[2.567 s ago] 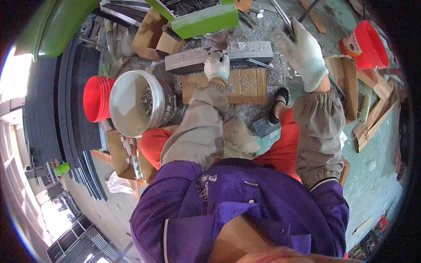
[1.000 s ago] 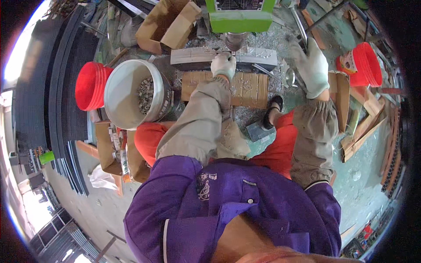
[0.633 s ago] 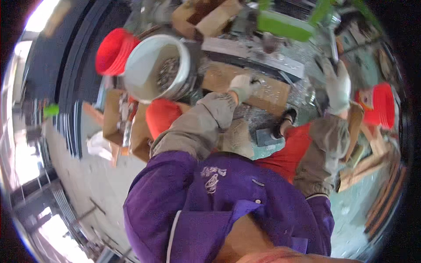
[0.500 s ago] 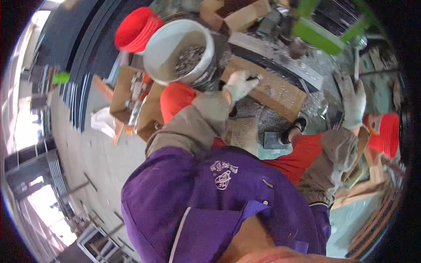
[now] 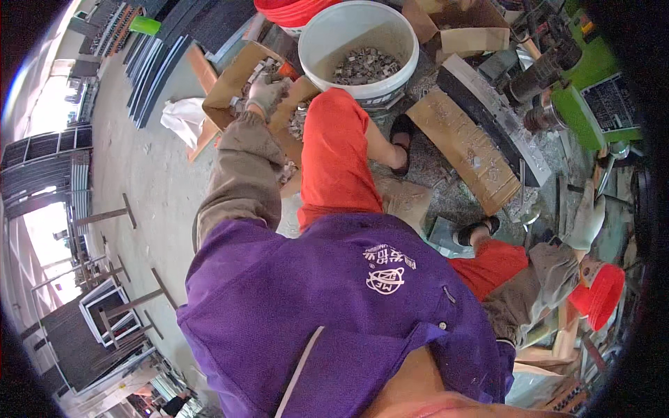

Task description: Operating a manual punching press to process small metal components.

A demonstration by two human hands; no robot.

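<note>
My left hand (image 5: pixel 267 96), in a pale work glove, reaches into an open cardboard box (image 5: pixel 221 102) of small metal pieces. Its fingers curl in among the pieces, and what they grip is not distinct. At the far right my gloved right hand (image 5: pixel 589 219) is closed around the end of a metal lever (image 5: pixel 609 170). The lever leads up to a green machine (image 5: pixel 587 111) with dark cylindrical parts. More small metal pieces (image 5: pixel 297 122) lie in the box section beside my left knee.
A white bucket (image 5: pixel 310 52) partly filled with metal pieces stands ahead, with red buckets (image 5: pixel 293 12) behind it. A flattened cardboard piece (image 5: pixel 460 150) strewn with shavings lies by a long metal block (image 5: pixel 498 115). Another red bucket (image 5: pixel 605 296) stands beside my right forearm.
My left hand has moved left from above the flat cardboard, where it held a small dark piece, into the box. My right hand stays at the lever. The view has shifted.
</note>
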